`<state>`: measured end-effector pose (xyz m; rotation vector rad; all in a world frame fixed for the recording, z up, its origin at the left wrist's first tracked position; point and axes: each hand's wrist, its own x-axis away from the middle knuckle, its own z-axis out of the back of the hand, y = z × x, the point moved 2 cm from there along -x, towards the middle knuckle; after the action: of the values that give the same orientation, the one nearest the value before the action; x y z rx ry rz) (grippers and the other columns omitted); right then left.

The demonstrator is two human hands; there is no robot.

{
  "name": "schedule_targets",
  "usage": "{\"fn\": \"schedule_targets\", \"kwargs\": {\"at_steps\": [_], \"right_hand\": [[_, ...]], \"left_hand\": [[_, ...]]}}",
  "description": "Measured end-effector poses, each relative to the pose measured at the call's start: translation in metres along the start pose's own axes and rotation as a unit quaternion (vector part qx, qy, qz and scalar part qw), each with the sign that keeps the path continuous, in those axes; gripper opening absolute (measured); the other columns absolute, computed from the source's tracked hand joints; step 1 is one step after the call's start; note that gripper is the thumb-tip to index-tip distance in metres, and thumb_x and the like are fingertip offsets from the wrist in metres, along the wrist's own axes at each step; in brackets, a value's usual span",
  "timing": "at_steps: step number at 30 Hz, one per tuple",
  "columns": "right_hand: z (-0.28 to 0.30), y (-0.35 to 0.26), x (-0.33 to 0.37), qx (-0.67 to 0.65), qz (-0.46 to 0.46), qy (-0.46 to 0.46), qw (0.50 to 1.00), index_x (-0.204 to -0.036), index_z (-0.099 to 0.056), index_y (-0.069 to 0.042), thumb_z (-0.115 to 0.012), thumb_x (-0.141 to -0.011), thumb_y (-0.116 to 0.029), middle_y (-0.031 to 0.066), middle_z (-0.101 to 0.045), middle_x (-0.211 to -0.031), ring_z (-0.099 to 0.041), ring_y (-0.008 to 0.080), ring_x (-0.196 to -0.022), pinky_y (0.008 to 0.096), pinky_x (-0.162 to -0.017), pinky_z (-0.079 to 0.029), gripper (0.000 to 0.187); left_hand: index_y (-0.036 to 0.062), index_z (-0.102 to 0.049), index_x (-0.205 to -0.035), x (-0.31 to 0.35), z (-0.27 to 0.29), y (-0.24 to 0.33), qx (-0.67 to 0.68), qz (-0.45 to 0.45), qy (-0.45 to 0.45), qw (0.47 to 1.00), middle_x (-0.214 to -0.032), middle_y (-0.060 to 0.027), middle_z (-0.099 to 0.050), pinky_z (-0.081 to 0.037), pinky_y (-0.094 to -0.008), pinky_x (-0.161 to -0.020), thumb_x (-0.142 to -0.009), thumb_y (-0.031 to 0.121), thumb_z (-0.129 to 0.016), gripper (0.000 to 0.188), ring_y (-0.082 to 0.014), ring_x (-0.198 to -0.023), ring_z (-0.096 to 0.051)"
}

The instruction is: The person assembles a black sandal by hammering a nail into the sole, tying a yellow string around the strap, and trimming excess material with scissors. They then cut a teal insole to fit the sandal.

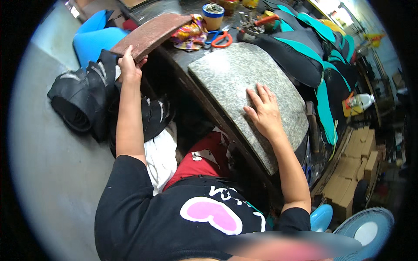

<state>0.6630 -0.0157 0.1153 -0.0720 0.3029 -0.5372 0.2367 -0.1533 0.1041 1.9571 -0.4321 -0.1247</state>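
Observation:
My left hand (129,66) is closed on the near end of a reddish-brown rectangular slab (152,35), its thumb lying on the top face. The slab's far end is over the workbench beside a colourful crumpled cloth (191,34). With fingers spread, my right hand (265,112) lies flat on a speckled grey stone slab (226,71) at the bench's front edge. Nothing shows in that hand. Close to the stone's right side are black and teal sole-shaped pieces (323,98) and a tool with a dark handle (312,126).
Scissors with red and blue handles (222,40) and a blue-and-white tub (213,18) are behind the stone. Black rolled material (72,102) and a blue chair (93,43) stand at left. Cardboard boxes (348,174) and a fan (365,232) are at right.

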Motion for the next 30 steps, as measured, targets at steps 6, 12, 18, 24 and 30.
{"fn": "schedule_targets", "kwargs": {"at_steps": [6, 12, 18, 24, 30], "right_hand": [[-0.004, 0.003, 0.002, -0.027, 0.009, 0.055, 0.998, -0.130, -0.059, -0.012, -0.063, -0.090, -0.042, 0.0199, -0.050, -0.140, -0.044, 0.0395, -0.132, 0.0496, -0.110, -0.032, 0.050], [0.016, 0.058, -0.007, -0.288, -0.116, 0.030, 0.950, -0.131, -0.058, -0.010, -0.070, -0.086, -0.028, 0.0168, -0.059, -0.129, -0.046, 0.0370, -0.130, 0.0433, -0.109, -0.036, 0.050], [0.060, 0.154, -0.046, 0.241, -0.256, 0.053, 0.935, -0.150, -0.031, -0.036, -0.086, -0.069, -0.024, 0.0135, -0.022, -0.159, -0.019, 0.0478, -0.144, 0.0693, -0.104, -0.033, 0.099], [0.067, 0.210, -0.055, 0.298, -0.200, 0.108, 0.927, -0.139, -0.046, -0.048, -0.045, -0.092, -0.005, 0.0149, -0.056, -0.134, -0.070, 0.0348, -0.089, 0.0412, -0.077, -0.059, 0.063], [0.161, 0.185, -0.041, 0.122, -0.025, 0.361, 0.924, -0.127, -0.063, -0.024, -0.057, -0.077, 0.014, 0.0080, -0.066, -0.121, -0.064, 0.0292, -0.109, 0.0371, -0.091, -0.055, 0.062]], "left_hand": [[0.0002, -0.062, -0.103, -0.088, -0.025, -0.062, -0.361, 0.130, -0.082, 0.920, -0.073, -0.0137, -0.063, -0.046, -0.0349, -0.044, -0.084, 0.068, -0.058, 0.070, -0.0240, -0.053, -0.061], [-0.0023, -0.055, -0.130, -0.060, -0.060, -0.027, -0.740, -0.038, -0.046, 0.670, -0.119, -0.0254, -0.063, -0.053, -0.0475, -0.086, -0.084, 0.080, -0.042, 0.095, -0.0361, -0.103, -0.065], [0.0066, -0.059, -0.122, 0.101, -0.130, -0.047, -0.497, -0.442, -0.272, 0.696, -0.133, -0.0207, -0.048, -0.034, -0.0486, -0.109, -0.087, 0.042, -0.069, 0.051, -0.0366, -0.130, -0.040], [0.0092, -0.054, -0.130, 0.217, -0.195, -0.095, -0.421, -0.491, -0.383, 0.660, -0.147, -0.0206, -0.035, -0.024, -0.0488, -0.115, -0.082, 0.036, -0.074, 0.059, -0.0409, -0.139, -0.029], [0.0213, -0.026, -0.150, 0.242, -0.247, -0.035, -0.293, -0.685, -0.281, 0.605, -0.159, -0.0171, -0.014, -0.015, -0.0635, -0.115, -0.077, 0.054, -0.075, 0.094, -0.0413, -0.148, -0.007]]}}
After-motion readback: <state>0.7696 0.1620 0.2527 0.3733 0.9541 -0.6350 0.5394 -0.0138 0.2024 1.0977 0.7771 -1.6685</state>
